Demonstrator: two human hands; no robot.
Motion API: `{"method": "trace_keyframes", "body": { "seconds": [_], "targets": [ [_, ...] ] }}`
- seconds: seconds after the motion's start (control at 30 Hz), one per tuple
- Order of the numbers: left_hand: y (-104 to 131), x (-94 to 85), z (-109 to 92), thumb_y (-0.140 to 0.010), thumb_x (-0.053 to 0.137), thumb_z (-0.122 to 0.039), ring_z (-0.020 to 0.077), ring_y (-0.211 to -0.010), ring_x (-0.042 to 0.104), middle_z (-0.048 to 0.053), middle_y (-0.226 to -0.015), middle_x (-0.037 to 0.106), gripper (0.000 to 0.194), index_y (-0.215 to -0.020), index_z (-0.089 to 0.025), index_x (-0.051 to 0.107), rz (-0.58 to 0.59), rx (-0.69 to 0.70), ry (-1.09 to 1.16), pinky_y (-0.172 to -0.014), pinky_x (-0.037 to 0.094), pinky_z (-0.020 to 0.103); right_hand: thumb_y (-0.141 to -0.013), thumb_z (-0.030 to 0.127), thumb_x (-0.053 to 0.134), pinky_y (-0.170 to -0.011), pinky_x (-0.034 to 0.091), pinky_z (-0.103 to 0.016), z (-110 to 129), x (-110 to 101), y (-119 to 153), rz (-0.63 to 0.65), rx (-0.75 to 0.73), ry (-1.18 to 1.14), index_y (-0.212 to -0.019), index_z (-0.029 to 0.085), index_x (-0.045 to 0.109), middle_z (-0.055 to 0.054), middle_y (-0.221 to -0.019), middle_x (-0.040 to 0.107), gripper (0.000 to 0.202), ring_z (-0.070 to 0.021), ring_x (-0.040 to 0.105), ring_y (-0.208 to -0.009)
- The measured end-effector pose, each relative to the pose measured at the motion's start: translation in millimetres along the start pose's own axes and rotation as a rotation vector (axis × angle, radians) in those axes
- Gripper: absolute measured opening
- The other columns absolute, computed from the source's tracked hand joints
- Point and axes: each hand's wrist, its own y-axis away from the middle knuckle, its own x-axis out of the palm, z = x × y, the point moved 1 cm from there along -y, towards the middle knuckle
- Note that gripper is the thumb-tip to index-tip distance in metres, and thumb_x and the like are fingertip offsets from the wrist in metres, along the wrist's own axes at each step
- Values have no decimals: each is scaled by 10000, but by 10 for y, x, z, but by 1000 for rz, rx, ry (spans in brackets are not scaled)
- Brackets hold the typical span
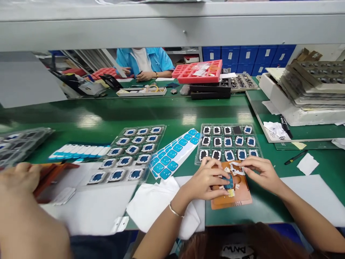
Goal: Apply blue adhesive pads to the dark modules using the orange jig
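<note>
At the right of centre an orange plate fixture lies on the bench. My left hand, with a thin bracelet at its wrist, has its curled fingers on a blue-faced part seated there. Small scraps of white and yellow tape lie around that part. My right hand pinches the edge of a thin white frame over the plate's far end; the fingertips partly cover it. Just beyond stands a clear tray of white-rimmed parts with blue or black faces.
A co-worker's arm reaches in at left, holding something orange-brown. Between us lie another parts tray, blue sticker sheets and white cloths. A pen lies right. A shelf beam crosses overhead; another person sits opposite.
</note>
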Motion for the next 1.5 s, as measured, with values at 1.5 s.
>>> {"method": "trace_keyframes", "body": {
  "seconds": [1.5],
  "targets": [
    [-9, -9, -78, -694, 746, -648, 240, -880, 572, 51, -897, 728, 539, -983, -200, 661, -267, -31, -273, -771, 380, 393, -803, 236, 666, -842, 417, -454, 49, 215, 140, 160, -172, 276, -895, 240, 710, -45, -1188, 714, 101, -242, 561, -946]
  ]
}}
